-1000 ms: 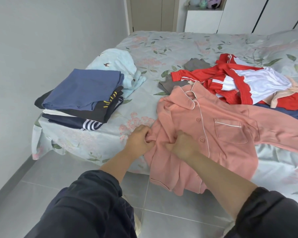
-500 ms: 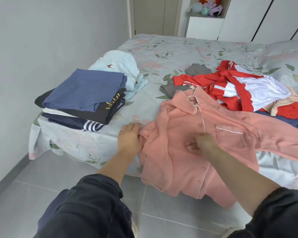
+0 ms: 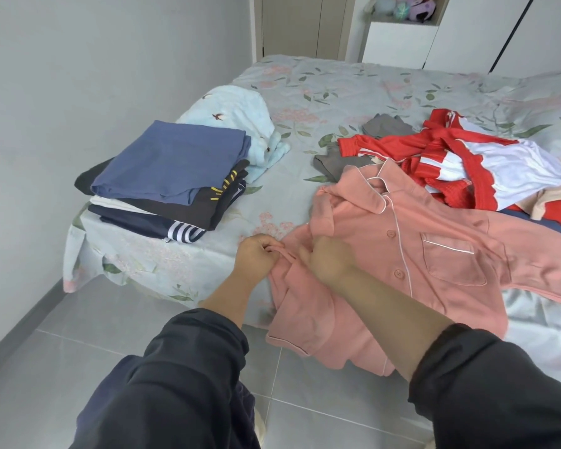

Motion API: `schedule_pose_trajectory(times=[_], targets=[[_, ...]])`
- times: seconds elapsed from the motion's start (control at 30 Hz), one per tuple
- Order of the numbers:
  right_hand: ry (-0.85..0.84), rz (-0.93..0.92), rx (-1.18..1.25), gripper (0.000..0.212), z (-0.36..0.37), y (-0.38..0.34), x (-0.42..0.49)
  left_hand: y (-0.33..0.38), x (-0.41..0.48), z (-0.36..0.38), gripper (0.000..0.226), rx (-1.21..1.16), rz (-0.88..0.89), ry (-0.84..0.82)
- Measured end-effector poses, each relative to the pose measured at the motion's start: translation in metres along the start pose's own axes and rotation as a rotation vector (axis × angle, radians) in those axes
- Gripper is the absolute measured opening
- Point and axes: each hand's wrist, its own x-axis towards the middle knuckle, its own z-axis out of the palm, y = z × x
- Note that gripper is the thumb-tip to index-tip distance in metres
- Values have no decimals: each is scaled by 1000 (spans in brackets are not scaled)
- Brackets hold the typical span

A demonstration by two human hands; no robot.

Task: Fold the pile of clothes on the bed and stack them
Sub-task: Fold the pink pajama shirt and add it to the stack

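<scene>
A pink button-up pyjama shirt (image 3: 434, 241) lies spread at the bed's near edge, its hem hanging over the side. My left hand (image 3: 256, 254) pinches the shirt's left edge. My right hand (image 3: 329, 257) grips a fold of the same shirt just to the right of it. A stack of folded clothes (image 3: 169, 176), topped by a blue garment, sits on the bed's near left corner. A loose pile of red and white clothes (image 3: 486, 166) with a grey garment (image 3: 340, 163) lies behind the pink shirt.
A light blue towel-like cloth (image 3: 240, 118) lies behind the folded stack. The bed (image 3: 337, 95) has a floral sheet. A grey wall runs along the left, grey floor tiles (image 3: 78, 335) lie below, and white wardrobes stand behind the bed.
My right hand has moved left from the shirt's button line to beside my left hand and now grips the fabric. My left hand has closed on the shirt's edge.
</scene>
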Motion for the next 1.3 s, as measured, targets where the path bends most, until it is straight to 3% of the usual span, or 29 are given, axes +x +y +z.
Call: schedule_pose_trajectory(times=[0.1,0.23,0.3,0.4,0.47,0.6,0.73,0.8,0.87,0.93,1.0,1.03,1.1,1.2,1.23,1.3], targets=[[-84,158,-29,46,3,-6,12,-4,3,2,28,-7,-3,6],[-146,205,167,29,0,3,16,-7,5,2,27,-28,5,1],[-141,254,583,12,-12,18,13,-10,5,3,26,-54,-4,13],[15,480,1440,18,-34,56,4,-11,6,4,23,-84,-21,38],[100,664,1723,23,-40,85,-4,-10,9,4,21,-110,-42,52],[-15,729,1505,24,-35,99,-15,-8,6,8,20,-16,3,58],[-23,697,1280,18,-33,82,-14,6,-15,12,32,445,455,134],[-68,682,1157,10,-33,75,-16,15,-27,15,23,564,587,211],[-142,657,977,17,-33,71,-19,23,-38,17,20,570,434,163],[-201,614,882,17,-33,70,-22,23,-45,25,37,614,146,-38],[-214,590,872,7,-32,71,-25,22,-53,31,38,565,75,-220],[-196,584,898,2,-31,72,-26,23,-58,33,33,474,97,-281],[-118,568,986,15,-29,79,-27,30,-67,36,16,246,123,-444],[-11,545,1129,24,-32,90,-31,39,-74,44,12,-85,-77,-751],[-4,560,1208,28,-33,94,-32,41,-74,46,15,-120,-177,-734],[-12,602,1376,33,-34,101,-34,42,-68,47,25,-126,-365,-490]])
